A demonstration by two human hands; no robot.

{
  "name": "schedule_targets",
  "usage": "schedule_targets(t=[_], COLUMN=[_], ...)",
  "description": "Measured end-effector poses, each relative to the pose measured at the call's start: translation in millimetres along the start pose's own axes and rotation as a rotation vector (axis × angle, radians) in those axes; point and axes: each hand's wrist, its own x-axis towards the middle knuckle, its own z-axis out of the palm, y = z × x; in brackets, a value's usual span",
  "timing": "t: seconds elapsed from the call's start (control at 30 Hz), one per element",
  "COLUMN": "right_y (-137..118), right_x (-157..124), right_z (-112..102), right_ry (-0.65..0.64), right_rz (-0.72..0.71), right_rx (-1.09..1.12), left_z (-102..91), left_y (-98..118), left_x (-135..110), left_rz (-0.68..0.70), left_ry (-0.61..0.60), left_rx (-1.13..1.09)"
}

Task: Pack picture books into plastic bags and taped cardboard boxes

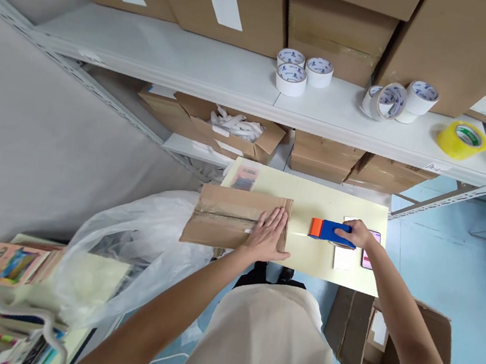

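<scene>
A brown cardboard box (225, 204) lies on the pale yellow tabletop (314, 196), with clear tape along its middle seam. My left hand (268, 235) presses flat on the right end of the box, fingers stretched out. Wrapped in the fingers of my right hand (357, 233) is a blue tape dispenser (331, 232) with an orange front end, held to the right of the box. A faint pale line runs between dispenser and box; whether it is tape I cannot tell. Beside my right hand lie a phone (369, 260) and a white paper (342, 259).
Behind the table, a shelf (225, 59) holds large cartons, several white tape rolls (290, 80) and a yellow tape roll (462, 140). Plastic sheeting (126, 219) bulges at the left, near stacked books (11, 265). An open carton (431, 335) stands on the floor at right.
</scene>
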Motion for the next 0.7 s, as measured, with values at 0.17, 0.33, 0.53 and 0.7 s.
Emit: schedule_targets(t=[0.17, 0.33, 0.53, 0.7], right_y=[-70.4, -120.0, -69.7, -33.2], right_x=[8.8, 23.1, -1.9, -21.2], right_z=[15.6, 51.8, 50.7, 73.3], right_ry=[-0.049, -0.050, 0.229, 0.263], right_rz=[0.180, 0.095, 0.237, 0.211], right_rx=[-0.437, -0.512, -0.282, -0.026], left_z=[-13.1, -21.3, -12.7, -8.0], left_y=[13.9, 28.7, 28.3, 22.5], left_x=[3.8, 12.7, 11.2, 23.2], left_rz=[0.014, -0.076, -0.131, -0.227], left_ry=[-0.055, -0.098, -0.023, 0.159], left_rx=[0.037, 0.086, 0.027, 0.052])
